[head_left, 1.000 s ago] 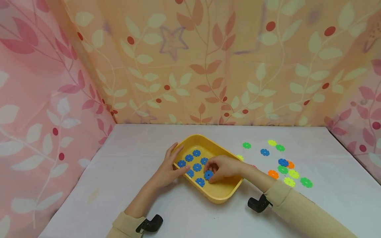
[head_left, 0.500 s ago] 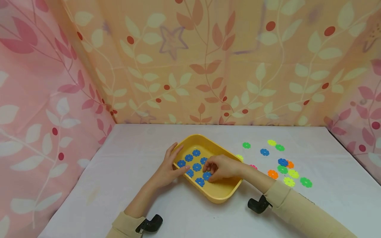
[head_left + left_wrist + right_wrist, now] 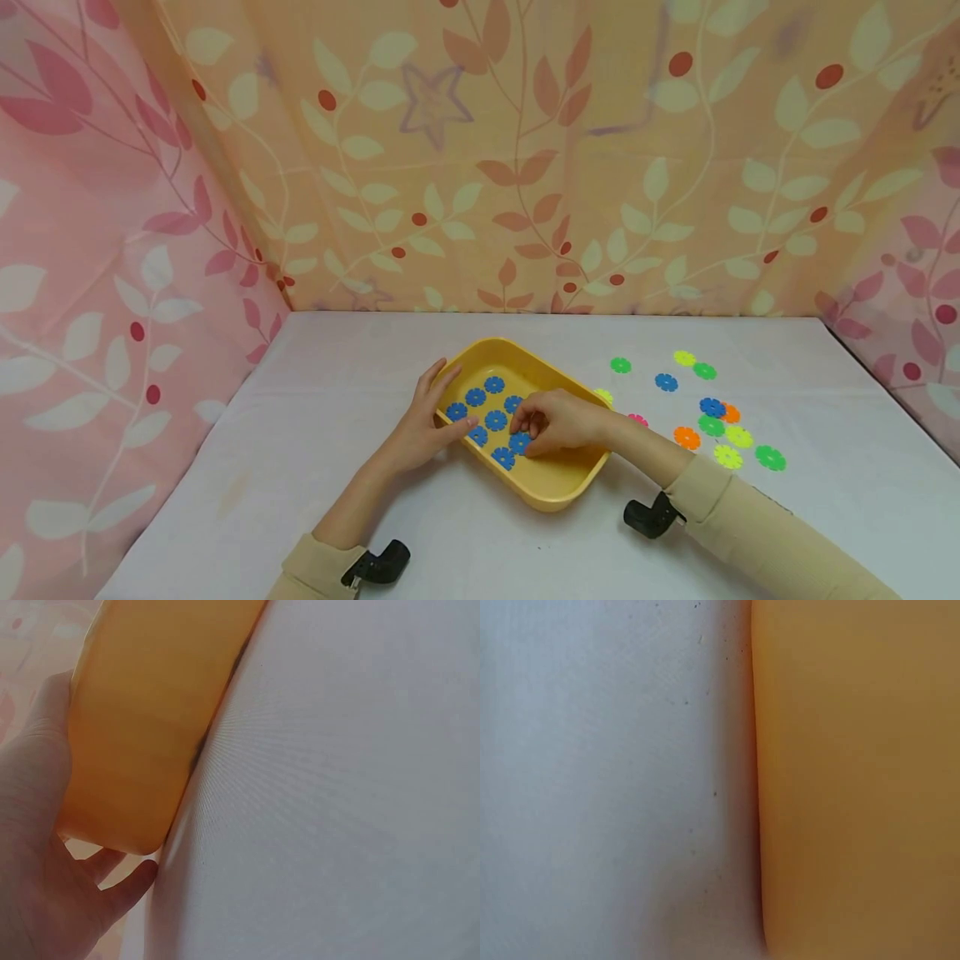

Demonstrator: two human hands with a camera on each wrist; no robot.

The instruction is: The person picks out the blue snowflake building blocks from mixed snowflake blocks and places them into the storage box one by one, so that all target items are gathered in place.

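Note:
A yellow plastic tray (image 3: 558,485) sits at an angle on the table, with several blue snowflake discs (image 3: 495,420) laid out flat on its floor. My left hand (image 3: 417,430) holds the tray's left end, thumb over the near rim and fingers along the end wall. The left wrist view shows that hand (image 3: 45,817) against the tray's outer side (image 3: 142,727). Inside the tray, my right hand (image 3: 572,419) pinches one blue snowflake disc (image 3: 519,443) at its right edge, close beside the other discs. The right wrist view shows only the tray wall (image 3: 855,780) and tablecloth; the fingers are hidden there.
Right of the tray lie scattered discs, among them a green disc (image 3: 620,365), a blue disc (image 3: 666,382), an orange disc (image 3: 686,437) and a pink one (image 3: 638,421) partly behind the right wrist. Some overlap. A patterned curtain (image 3: 517,167) stands behind the white table (image 3: 300,400).
My right hand has shifted slightly left with the blue snowflake disc, bringing it nearer the neighbouring discs. The left hand and the tray have stayed in place.

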